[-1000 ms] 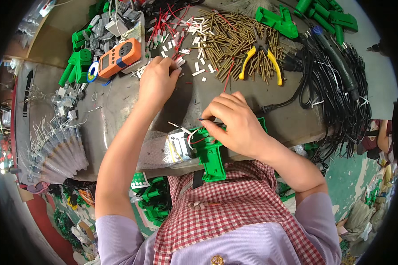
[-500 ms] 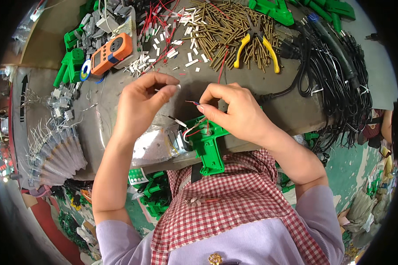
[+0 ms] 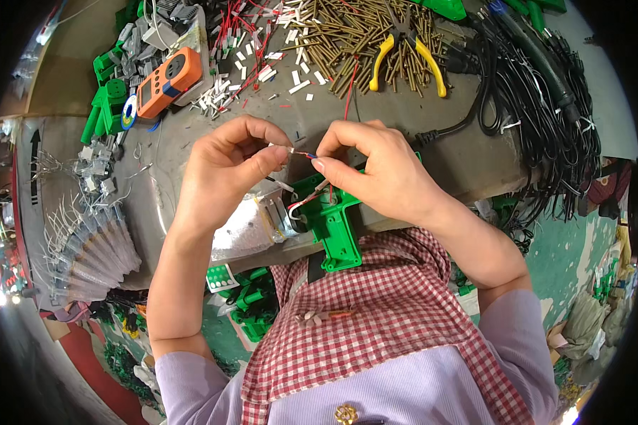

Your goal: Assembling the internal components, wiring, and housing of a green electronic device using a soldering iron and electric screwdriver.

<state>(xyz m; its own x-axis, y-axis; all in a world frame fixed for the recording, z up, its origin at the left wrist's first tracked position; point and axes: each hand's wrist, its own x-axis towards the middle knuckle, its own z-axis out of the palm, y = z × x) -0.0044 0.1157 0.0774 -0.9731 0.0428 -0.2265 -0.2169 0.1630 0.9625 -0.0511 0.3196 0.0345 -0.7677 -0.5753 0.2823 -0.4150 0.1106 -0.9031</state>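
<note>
Head view: left hand [image 3: 237, 166] pinched, thumb on fingertip, on a small white piece [image 3: 290, 149]; mostly hidden, so kind unclear. Right hand [image 3: 379, 166] pinched too, on a blue wire [image 3: 311, 156], bare end facing the piece. Both sit above the green shell [image 3: 339, 235], which lies open at the tabletop's [image 3: 432, 117] near edge, its grip sticking out over the apron [image 3: 347, 297].

Risks, my read: strands could splay or bend if wire and piece meet off-axis. Loose pinch could drop the piece. Nobody's holding the shell, so a snagged white lead [image 3: 299, 205] or a bump from the apron could tip it off.

Surface: grey, scuffed, crowded. Far side has brass rods [image 3: 326, 35] under yellow-handled pliers [image 3: 431, 67], white bits [image 3: 299, 88] and an orange meter [image 3: 169, 81]. Black cables [image 3: 528, 127] heaped right. Room: worn green floor [image 3: 560, 234], more green parts below the edge.
</note>
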